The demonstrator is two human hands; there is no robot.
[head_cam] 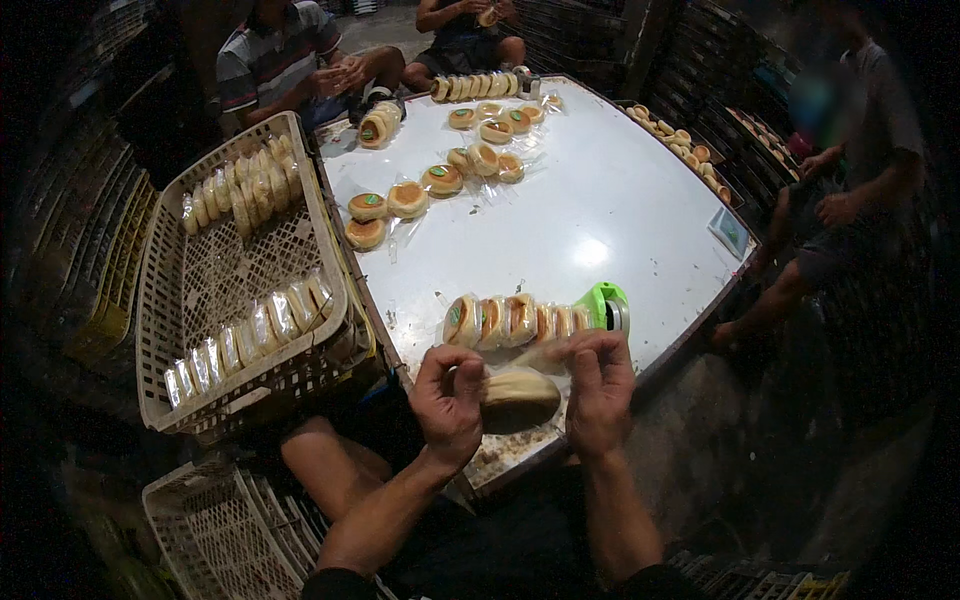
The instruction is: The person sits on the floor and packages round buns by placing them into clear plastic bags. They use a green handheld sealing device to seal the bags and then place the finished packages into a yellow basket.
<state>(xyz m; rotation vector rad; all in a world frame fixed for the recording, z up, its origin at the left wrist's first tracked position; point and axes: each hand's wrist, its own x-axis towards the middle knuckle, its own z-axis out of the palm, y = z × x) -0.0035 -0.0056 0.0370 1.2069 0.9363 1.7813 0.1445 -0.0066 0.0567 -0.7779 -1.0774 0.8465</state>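
Observation:
Close before me, a round bun [521, 391] in clear plastic film hangs over the near corner of the white table [570, 225], its side facing up. My left hand [450, 401] pinches the film at the bun's left side, thumb against fingers. On the other side, my right hand [602, 397] grips the film's upper right part, which is blurred. Just beyond my hands lies a row of wrapped buns [491, 321] standing on edge. A green tape dispenser [606, 304] sits at the right end of that row.
Left of the table stands a plastic crate [247, 259] with rows of wrapped buns. More wrapped buns [442, 180] lie farther back on the tabletop. Two people sit at the far side; another person [862, 150] is at the right. A second crate [225, 525] is low at left.

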